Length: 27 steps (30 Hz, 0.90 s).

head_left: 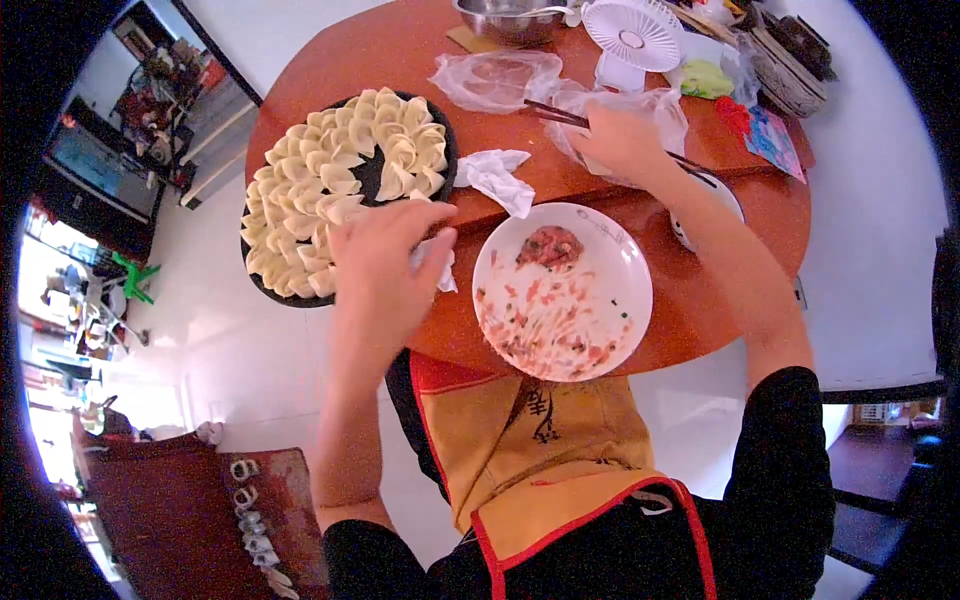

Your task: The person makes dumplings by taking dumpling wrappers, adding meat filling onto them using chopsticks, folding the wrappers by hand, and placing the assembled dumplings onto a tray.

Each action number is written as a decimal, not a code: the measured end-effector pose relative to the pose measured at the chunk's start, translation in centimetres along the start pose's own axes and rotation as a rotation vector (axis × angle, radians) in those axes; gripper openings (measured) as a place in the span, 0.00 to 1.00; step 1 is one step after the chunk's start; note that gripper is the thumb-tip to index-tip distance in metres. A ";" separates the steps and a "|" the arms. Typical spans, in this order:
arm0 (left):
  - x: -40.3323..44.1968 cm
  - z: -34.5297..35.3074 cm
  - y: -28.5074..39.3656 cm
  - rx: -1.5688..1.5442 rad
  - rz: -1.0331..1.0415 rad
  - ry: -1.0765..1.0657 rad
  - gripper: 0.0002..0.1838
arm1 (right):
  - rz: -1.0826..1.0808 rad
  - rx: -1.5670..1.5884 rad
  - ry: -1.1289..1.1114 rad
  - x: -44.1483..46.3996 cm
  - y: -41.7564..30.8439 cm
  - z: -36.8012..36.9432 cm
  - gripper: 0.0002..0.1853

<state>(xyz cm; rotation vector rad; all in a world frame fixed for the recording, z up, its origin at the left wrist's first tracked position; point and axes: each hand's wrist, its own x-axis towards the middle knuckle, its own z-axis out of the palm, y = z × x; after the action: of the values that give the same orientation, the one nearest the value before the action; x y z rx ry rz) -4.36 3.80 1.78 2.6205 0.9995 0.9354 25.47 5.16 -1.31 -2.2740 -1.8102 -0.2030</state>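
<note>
Many folded dumplings (300, 205) fill most of a dark round tray (450, 150) at the table's left. Over the tray's right edge is my left hand (390, 250), its fingers curled partly over the dumplings; what lies under them is hidden. My right hand (625, 145) grips dark chopsticks (556, 115) above a clear plastic bag. Between my arms a white plate (630, 270) holds a lump of meat filling (550, 248) near its top, with smears of filling below. Crumpled white tissue (496, 178) lies between tray and plate.
A metal bowl (510, 22), a plastic bag (497, 80) and a small white fan (632, 38) stand or lie at the back. A white bowl (735, 205) sits partly under my right forearm. Packages and a red item (733, 116) are at the back right.
</note>
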 end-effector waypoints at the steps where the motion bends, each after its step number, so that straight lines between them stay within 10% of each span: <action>1: -0.3 0.1 0.6 -0.001 0.000 0.002 0.10 | -0.001 -0.002 0.001 0.2 -0.2 -0.1 0.26; 12: -2.8 0.1 2.4 -0.236 -0.068 -0.029 0.09 | 0.001 0.107 -0.034 3.2 5.7 0.8 0.19; 22: -1.5 3.6 4.4 -1.406 -0.390 -0.095 0.17 | 0.028 0.377 -0.093 0.8 2.6 -10.4 0.19; 27: 0.2 6.0 5.8 -2.074 -0.720 0.078 0.24 | -0.429 0.283 0.068 -3.2 -4.3 -10.9 0.20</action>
<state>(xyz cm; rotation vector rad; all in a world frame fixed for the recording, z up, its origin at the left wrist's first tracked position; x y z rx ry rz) 2.51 -0.17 -0.66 0.4525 0.3116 0.8949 20.94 0.24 8.83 -1.6561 -2.1156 -0.0849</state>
